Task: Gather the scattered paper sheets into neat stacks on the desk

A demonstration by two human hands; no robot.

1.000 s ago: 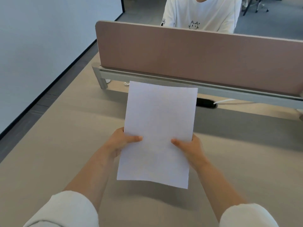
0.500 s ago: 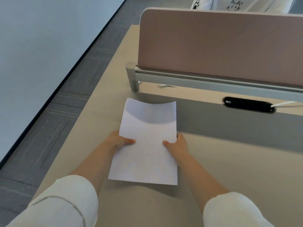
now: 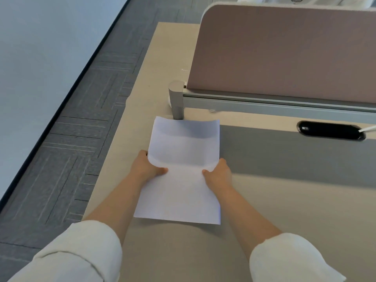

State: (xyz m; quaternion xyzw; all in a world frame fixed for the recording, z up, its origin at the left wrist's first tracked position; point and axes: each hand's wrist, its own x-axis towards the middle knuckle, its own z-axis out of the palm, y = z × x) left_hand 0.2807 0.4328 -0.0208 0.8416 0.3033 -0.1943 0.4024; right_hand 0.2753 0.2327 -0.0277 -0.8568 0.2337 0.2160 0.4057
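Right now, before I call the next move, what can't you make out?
Head view only:
Sheet count: the paper shows only its top face; its edges are too thin to count.
Fingers: the left hand and right hand show thumbs on top; the other fingers lie under the paper.
The desk is cut off on the right by the frame edge.
Beyond the divider panel: hidden by the panel.

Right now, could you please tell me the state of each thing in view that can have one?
paper: held at both side edges, far end bowed, near edge casting a shadow on the desk.
left hand: pinches the paper's left edge, thumb on top.
right hand: pinches the right edge, thumb on top.
cable port: open, white cable leaving its right end.
divider panel: upright.
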